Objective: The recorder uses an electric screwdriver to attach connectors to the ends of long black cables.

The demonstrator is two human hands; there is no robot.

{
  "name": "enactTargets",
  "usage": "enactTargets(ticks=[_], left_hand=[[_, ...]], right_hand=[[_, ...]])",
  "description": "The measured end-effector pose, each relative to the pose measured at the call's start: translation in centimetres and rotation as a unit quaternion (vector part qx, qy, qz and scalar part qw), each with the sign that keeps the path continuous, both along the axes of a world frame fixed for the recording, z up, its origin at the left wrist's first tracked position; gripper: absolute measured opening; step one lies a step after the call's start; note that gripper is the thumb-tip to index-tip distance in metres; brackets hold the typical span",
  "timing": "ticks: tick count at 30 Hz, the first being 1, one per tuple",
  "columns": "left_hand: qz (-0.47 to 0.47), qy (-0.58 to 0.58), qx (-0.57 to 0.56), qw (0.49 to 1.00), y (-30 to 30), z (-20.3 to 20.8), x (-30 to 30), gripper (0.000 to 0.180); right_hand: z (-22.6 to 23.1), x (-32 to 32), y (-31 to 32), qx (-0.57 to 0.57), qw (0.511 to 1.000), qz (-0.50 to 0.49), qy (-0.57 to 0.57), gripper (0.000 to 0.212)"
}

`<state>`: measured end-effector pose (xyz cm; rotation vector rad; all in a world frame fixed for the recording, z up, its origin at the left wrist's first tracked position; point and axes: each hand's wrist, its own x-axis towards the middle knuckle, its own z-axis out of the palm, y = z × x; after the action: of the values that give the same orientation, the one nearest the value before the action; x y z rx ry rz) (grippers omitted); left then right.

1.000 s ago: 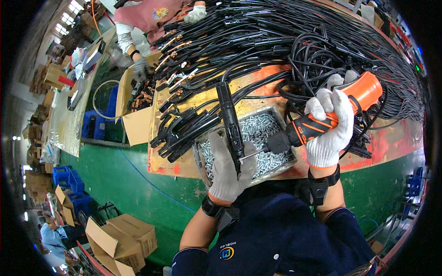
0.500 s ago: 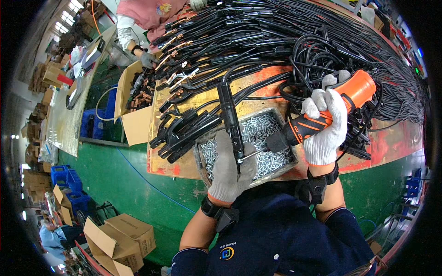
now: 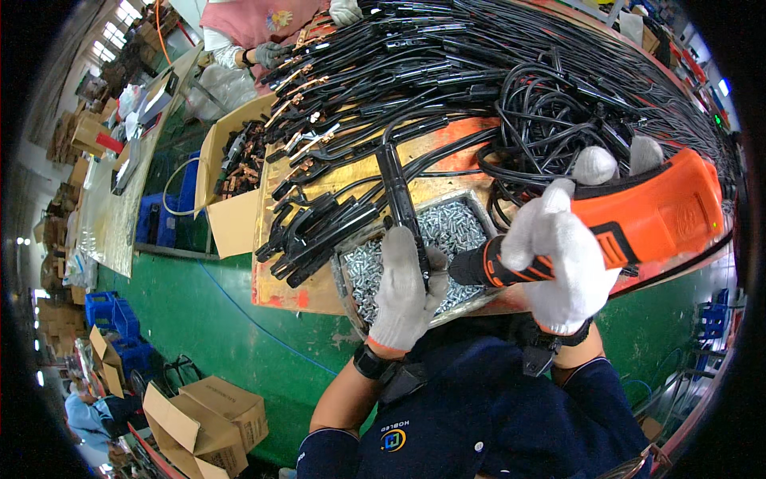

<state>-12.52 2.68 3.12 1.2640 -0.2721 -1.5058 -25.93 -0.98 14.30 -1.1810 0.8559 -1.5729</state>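
My gloved left hand (image 3: 401, 295) is closed round the lower end of a black welding-cable handle (image 3: 394, 180), whose cable curves away from its far end. My gloved right hand (image 3: 562, 259) grips an orange and black power screwdriver (image 3: 658, 211). The tool's dark nose points left, close beside my left thumb; its bit is hidden, so whether it touches the handle I cannot tell. Beneath both lies a shallow tray (image 3: 345, 294) full of small silver screws (image 3: 453, 226).
Rows of black cables with clamps and copper jaws (image 3: 315, 152) cover the worktable (image 3: 275, 297). Coiled cable (image 3: 542, 104) lies behind my right hand. Across the table, a co-worker's gloved hand (image 3: 273, 54) is near the jaws. A carton (image 3: 231, 223) of copper parts stands at the table's left.
The screwdriver has swung lower and flatter, its nose now closer to my left hand, and the bit has gone from sight. The co-worker's hand has moved up from the carton.
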Motion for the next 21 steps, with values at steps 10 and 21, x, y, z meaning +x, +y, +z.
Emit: enactTargets(ticks=[10,21], left_hand=[[-0.052,0.113,-0.053,0.991,-0.5,-0.8,0.8,0.063],[0.019,0.109,-0.009,0.994,-1.0,-0.5,-1.1,0.073]], right_hand=[[-2.3,-2.0,-1.0,0.029,0.985,0.158,-0.054,0.021],[0.7,-2.1,-1.8,0.099,0.974,0.174,0.104,0.022]])
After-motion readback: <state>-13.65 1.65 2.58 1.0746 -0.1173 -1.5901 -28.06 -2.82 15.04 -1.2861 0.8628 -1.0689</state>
